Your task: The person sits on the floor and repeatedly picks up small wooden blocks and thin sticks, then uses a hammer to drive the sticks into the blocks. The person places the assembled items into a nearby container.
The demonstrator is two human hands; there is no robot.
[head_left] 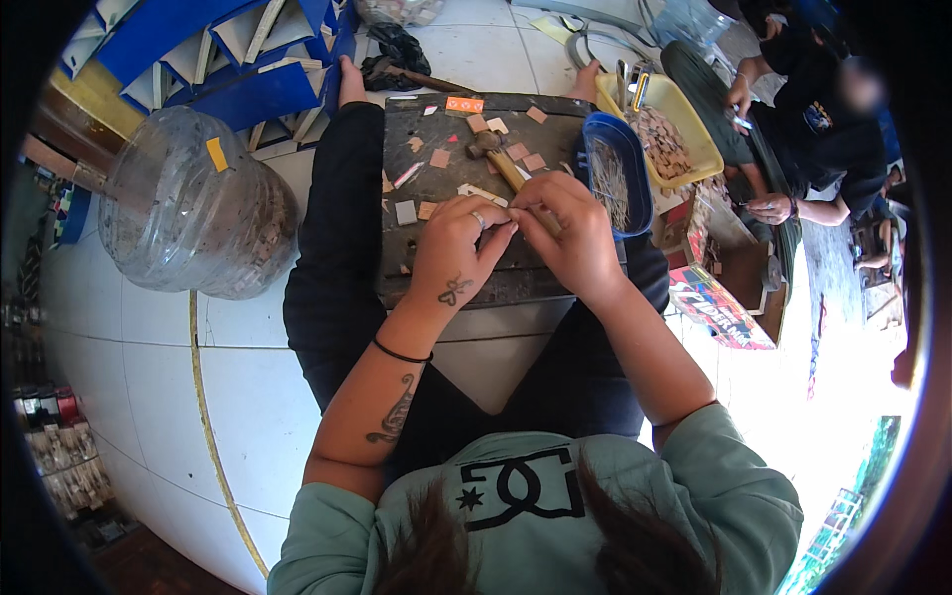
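My left hand (454, 245) and my right hand (575, 226) meet over a low dark worktable (436, 283). The thumbs and forefingers of both are pinched together. Whatever lies between the fingertips is too small to make out. Just beyond them a hammer (486, 146) rests on the table, its wooden handle running partly under my right hand. Small square tan pieces (439, 158) are scattered about the tabletop, along with a pale grey square (406, 212) and an orange patterned strip (464, 104). At the table's right edge stands a blue tray (642, 203) holding thin, wire-like sticks (609, 178).
A yellow basin (709, 149) of small brown pieces stands beyond the blue tray. Below it sits an open box (724, 307). On the left are a large clear plastic container (188, 223) and blue compartmented racks (213, 59). A co-worker (823, 129) sits at the right, hands occupied.
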